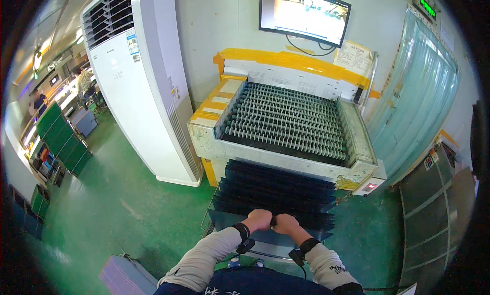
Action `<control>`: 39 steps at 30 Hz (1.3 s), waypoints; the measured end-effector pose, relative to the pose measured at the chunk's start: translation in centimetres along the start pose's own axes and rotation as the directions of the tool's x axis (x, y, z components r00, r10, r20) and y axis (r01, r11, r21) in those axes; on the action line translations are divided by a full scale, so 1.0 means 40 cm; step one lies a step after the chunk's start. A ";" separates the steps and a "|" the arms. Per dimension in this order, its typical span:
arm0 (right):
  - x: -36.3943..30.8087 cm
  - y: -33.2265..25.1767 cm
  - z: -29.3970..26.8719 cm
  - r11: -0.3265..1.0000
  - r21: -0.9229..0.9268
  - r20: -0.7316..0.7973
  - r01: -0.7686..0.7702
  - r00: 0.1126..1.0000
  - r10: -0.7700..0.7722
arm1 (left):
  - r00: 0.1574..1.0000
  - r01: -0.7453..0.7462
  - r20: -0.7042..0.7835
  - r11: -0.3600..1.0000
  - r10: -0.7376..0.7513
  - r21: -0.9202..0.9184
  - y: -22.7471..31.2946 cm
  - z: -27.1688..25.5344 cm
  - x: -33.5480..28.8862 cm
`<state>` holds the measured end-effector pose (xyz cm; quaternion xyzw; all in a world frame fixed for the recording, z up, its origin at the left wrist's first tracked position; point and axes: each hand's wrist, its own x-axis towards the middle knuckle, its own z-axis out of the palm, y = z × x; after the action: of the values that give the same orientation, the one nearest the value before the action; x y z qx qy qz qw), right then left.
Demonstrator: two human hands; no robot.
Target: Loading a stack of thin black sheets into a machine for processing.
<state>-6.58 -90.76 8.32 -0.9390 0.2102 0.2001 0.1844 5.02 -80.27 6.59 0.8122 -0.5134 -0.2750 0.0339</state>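
My left hand [260, 220] and my right hand [286, 224] are close together over the near end of a rack of dark thin panels [273, 185]. Both hands are closed, with their fingers curled down and mostly hidden from above. A small black patch [274, 221] shows between them; I cannot tell whether it is a held thing or part of a panel. Just below the hands is the nearest dark panel [229, 221]. The panels stand on edge in a row, one behind another, in front of a roller conveyor machine [286, 121]. Black bands with small devices circle both wrists.
A tall white air conditioner [132, 90] stands left of the machine. A screen [305, 14] hangs on the wall above. Plastic strip curtains [416, 96] and grey panels [429, 213] are at the right. Green floor [127, 208] stretches left, toward people at far benches.
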 end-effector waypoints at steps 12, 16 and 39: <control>-0.002 -0.004 -0.004 1.000 -0.008 0.003 -0.004 1.000 0.004 | 0.999 -0.023 -0.045 0.999 0.024 0.025 0.006 -0.006 -0.008; -0.004 0.000 -0.004 1.000 -0.009 -0.008 0.006 1.000 -0.006 | 0.998 -0.041 -0.047 0.999 0.043 0.026 0.011 -0.014 -0.015; 0.005 0.009 0.007 1.000 0.013 -0.007 0.006 1.000 -0.006 | 1.000 -0.008 -0.028 1.000 0.008 0.000 0.025 -0.044 -0.042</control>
<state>-6.67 -91.02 7.87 -0.9392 0.2092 0.1948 0.1902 4.51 -79.71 9.10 0.8139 -0.5162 -0.2633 0.0425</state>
